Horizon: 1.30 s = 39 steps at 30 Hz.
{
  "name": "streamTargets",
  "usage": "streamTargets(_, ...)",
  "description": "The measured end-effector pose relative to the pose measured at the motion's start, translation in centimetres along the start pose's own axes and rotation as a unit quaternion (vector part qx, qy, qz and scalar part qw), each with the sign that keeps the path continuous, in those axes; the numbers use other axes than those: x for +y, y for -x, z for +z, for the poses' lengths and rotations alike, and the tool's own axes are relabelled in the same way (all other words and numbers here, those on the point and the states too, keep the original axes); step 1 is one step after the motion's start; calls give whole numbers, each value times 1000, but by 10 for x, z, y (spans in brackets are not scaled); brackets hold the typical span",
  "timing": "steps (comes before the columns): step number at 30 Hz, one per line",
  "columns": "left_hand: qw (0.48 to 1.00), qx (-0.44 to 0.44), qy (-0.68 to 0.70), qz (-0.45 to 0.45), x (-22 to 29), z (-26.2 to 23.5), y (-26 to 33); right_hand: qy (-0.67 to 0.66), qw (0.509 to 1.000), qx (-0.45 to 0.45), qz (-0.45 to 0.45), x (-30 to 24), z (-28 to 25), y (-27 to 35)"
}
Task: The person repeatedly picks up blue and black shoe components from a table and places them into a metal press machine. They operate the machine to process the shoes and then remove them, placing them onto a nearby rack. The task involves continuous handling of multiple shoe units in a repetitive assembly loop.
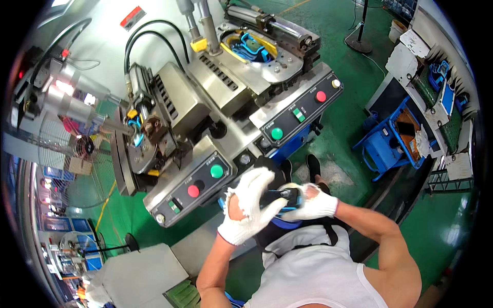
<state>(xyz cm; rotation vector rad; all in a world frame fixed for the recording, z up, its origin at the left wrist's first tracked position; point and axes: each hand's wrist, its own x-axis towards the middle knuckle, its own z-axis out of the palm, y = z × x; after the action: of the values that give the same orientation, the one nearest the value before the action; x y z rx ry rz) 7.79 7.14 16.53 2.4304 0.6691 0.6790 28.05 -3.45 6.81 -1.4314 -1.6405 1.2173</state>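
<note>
In front of my waist I hold a blue-and-black piece that looks like a shoe upper. My right hand, in a white knitted glove, is closed round its right side. My left hand, gloved in the same way, curves over the left side with the thumb across the piece; part of the upper is hidden behind it. Just ahead stands a metal press machine with two stations. A blue-and-black upper sits in the right station, and a smaller blue piece shows at the left one.
A left control panel and a right one with coloured buttons face me. On the right are a blue chair and a rack bearing more blue pieces. A grey table stands at lower left, a fan beyond the machine.
</note>
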Motion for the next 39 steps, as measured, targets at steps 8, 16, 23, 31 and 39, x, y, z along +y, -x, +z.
streamTargets(8, 992, 110, -54, -36, -123, 33, -251, -380, 826, 232, 346, 66, -42, 103)
streamTargets(16, 960, 192, -45, -201, -269, 94, -441, -551, 657, 356, 371, 132, -49, 103)
streamTargets(23, 935, 299, -138, -133, -310, 116, -467, -536, 661, 385, 357, 138, -57, 90)
streamTargets(31, 922, 364, 126, -32, -217, 52, -426, -468, 666, 451, 366, 109, -48, 86)
streamTargets(39, 939, 247, 151, 185, -84, 0, -182, -359, 726, 547, 213, 87, -109, 35)
